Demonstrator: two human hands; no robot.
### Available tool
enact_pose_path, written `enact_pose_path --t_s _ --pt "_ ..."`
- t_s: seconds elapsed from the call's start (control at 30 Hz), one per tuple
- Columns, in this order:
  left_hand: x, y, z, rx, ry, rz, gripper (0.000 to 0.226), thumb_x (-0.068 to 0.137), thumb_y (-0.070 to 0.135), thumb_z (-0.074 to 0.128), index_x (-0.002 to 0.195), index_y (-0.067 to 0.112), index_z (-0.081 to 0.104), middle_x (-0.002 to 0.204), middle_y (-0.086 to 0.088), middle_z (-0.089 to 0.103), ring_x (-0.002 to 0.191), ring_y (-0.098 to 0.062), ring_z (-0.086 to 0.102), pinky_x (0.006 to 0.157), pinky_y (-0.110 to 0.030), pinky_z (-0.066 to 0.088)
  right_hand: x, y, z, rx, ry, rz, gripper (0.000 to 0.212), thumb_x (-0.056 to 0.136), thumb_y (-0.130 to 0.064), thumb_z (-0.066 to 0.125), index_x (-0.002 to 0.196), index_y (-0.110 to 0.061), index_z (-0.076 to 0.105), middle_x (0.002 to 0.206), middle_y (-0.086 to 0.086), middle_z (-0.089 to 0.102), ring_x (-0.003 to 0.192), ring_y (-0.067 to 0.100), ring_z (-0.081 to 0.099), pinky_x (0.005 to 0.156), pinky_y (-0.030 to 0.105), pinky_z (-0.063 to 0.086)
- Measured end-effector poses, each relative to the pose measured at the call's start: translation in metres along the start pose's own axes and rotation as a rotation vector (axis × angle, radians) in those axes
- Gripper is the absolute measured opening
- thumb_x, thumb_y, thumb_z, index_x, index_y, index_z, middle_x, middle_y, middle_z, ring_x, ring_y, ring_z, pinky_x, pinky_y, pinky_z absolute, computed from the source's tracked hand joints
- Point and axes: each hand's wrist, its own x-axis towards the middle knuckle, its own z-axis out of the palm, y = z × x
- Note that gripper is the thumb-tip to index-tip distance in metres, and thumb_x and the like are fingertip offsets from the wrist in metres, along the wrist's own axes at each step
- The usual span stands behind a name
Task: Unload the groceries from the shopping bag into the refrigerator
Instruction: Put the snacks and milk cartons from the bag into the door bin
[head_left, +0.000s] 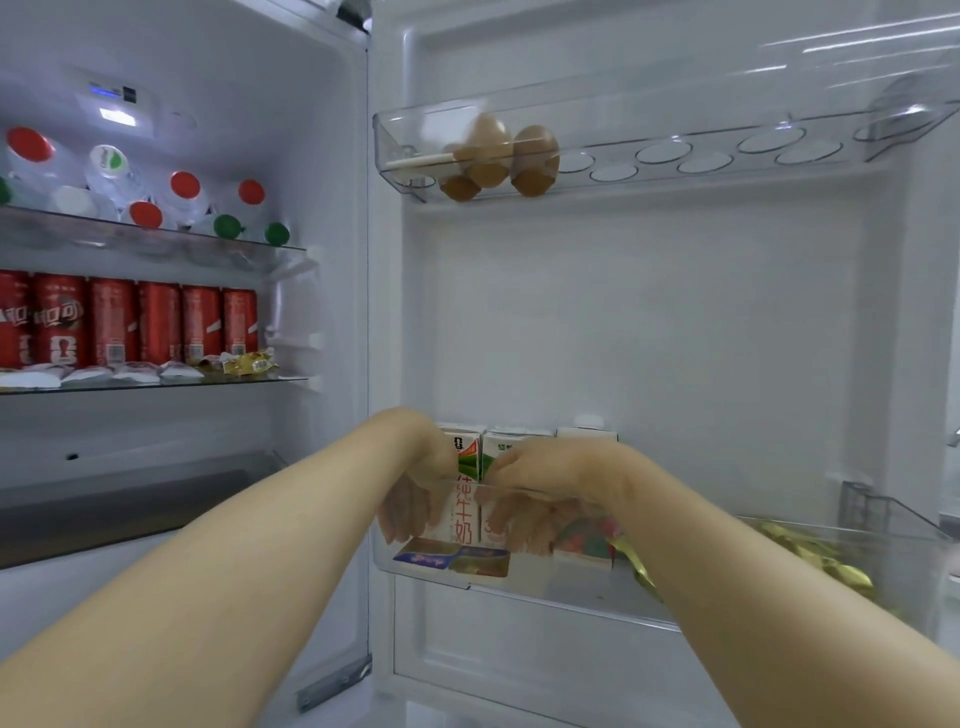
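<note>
Both my hands reach into the clear lower door bin (571, 592) of the open refrigerator. My left hand (415, 483) grips the left side of a white milk carton with red lettering (464, 512). My right hand (540, 483) curls its fingers round a second carton with a green top (493, 457) standing right beside the first. A third white carton (587, 432) stands behind my right wrist. The fingers of both hands show through the bin's clear front wall. The shopping bag is out of view.
Gold-wrapped packets (821, 558) lie in the bin's right part. Eggs (498, 156) sit in the upper door tray. Inside, bottles with red and green caps (145, 197) fill the top shelf and red cans (130, 322) the middle one. The lowest shelf (130, 499) looks bare.
</note>
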Motion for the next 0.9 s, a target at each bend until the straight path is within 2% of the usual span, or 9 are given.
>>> enact_pose_path --t_s 0.07,0.1,0.2,0.27,0.4,0.47,0.53,0.73,0.9 --pt "-0.005 0.0 -0.003 0.023 0.009 0.023 0.031 0.095 0.011 0.047 0.12 -0.002 0.059 0.115 -0.019 0.065 0.102 -0.029 0.066 0.074 -0.036 0.057 -0.005 -0.003 0.0 0.009 0.074 -0.085 0.024 0.093 -0.023 0.053 0.115 -0.015 0.06 0.105 0.008 0.069 0.09 0.023 0.069 0.078 0.035 0.058" --pt "-0.008 0.0 -0.004 0.03 0.018 0.041 0.03 0.095 0.012 0.048 0.119 -0.001 0.059 0.114 -0.018 0.066 0.101 -0.028 0.066 0.074 -0.036 0.057 -0.008 -0.004 0.0 -0.021 0.123 -0.131 0.023 0.092 -0.022 0.054 0.112 -0.016 0.062 0.105 0.007 0.069 0.091 0.022 0.069 0.082 0.035 0.057" --pt "-0.024 0.0 -0.007 0.067 0.079 0.122 0.026 0.096 0.02 0.049 0.114 0.005 0.061 0.104 -0.012 0.069 0.098 -0.024 0.068 0.076 -0.035 0.057 -0.019 -0.005 0.0 -0.133 0.287 -0.266 0.012 0.087 -0.025 0.059 0.098 -0.022 0.065 0.097 -0.001 0.067 0.084 0.015 0.066 0.078 0.028 0.056" --pt "-0.035 -0.001 -0.009 0.098 0.215 0.215 0.026 0.096 0.026 0.049 0.11 0.008 0.063 0.097 -0.007 0.07 0.094 -0.022 0.068 0.079 -0.034 0.057 -0.031 -0.006 0.0 -0.185 0.392 -0.321 0.007 0.087 -0.028 0.061 0.092 -0.025 0.063 0.098 -0.003 0.066 0.083 0.012 0.065 0.073 0.025 0.054" --pt "-0.056 -0.003 -0.006 0.142 0.58 0.404 0.026 0.095 0.032 0.048 0.102 0.013 0.065 0.091 0.0 0.069 0.084 -0.015 0.065 0.073 -0.029 0.055 -0.061 -0.006 -0.008 -0.297 0.603 -0.367 0.011 0.089 -0.03 0.058 0.097 -0.023 0.062 0.091 -0.01 0.06 0.088 0.01 0.059 0.076 0.024 0.051" --pt "-0.066 0.0 0.002 0.132 0.757 0.492 0.025 0.094 0.035 0.048 0.102 0.018 0.064 0.095 0.003 0.067 0.085 -0.014 0.061 0.076 -0.031 0.052 -0.078 -0.002 -0.012 -0.323 0.687 -0.355 0.013 0.089 -0.03 0.057 0.099 -0.024 0.061 0.092 -0.01 0.06 0.086 0.008 0.058 0.076 0.025 0.05" --pt "-0.075 0.007 0.013 0.083 0.853 0.588 0.025 0.095 0.036 0.045 0.106 0.022 0.062 0.101 0.005 0.065 0.086 -0.012 0.058 0.076 -0.03 0.05 -0.097 0.005 -0.013 -0.359 0.767 -0.317 0.016 0.089 -0.032 0.056 0.102 -0.025 0.061 0.093 -0.011 0.059 0.085 0.008 0.057 0.077 0.027 0.051" --pt "-0.102 0.047 0.055 -0.053 0.926 0.882 0.022 0.095 0.037 0.044 0.103 0.025 0.061 0.096 0.007 0.063 0.086 -0.015 0.059 0.074 -0.034 0.052 -0.162 0.04 -0.007 -0.496 1.025 -0.15 0.021 0.088 -0.036 0.055 0.106 -0.028 0.061 0.093 -0.014 0.057 0.08 0.008 0.051 0.07 0.025 0.044" --pt "-0.121 0.097 0.107 -0.153 0.908 1.119 0.021 0.093 0.039 0.046 0.104 0.027 0.059 0.099 0.007 0.059 0.09 -0.017 0.057 0.073 -0.031 0.048 -0.226 0.087 0.005 -0.536 1.175 0.013 0.016 0.088 -0.029 0.057 0.101 -0.022 0.064 0.086 -0.01 0.054 0.078 0.008 0.052 0.07 0.019 0.042"
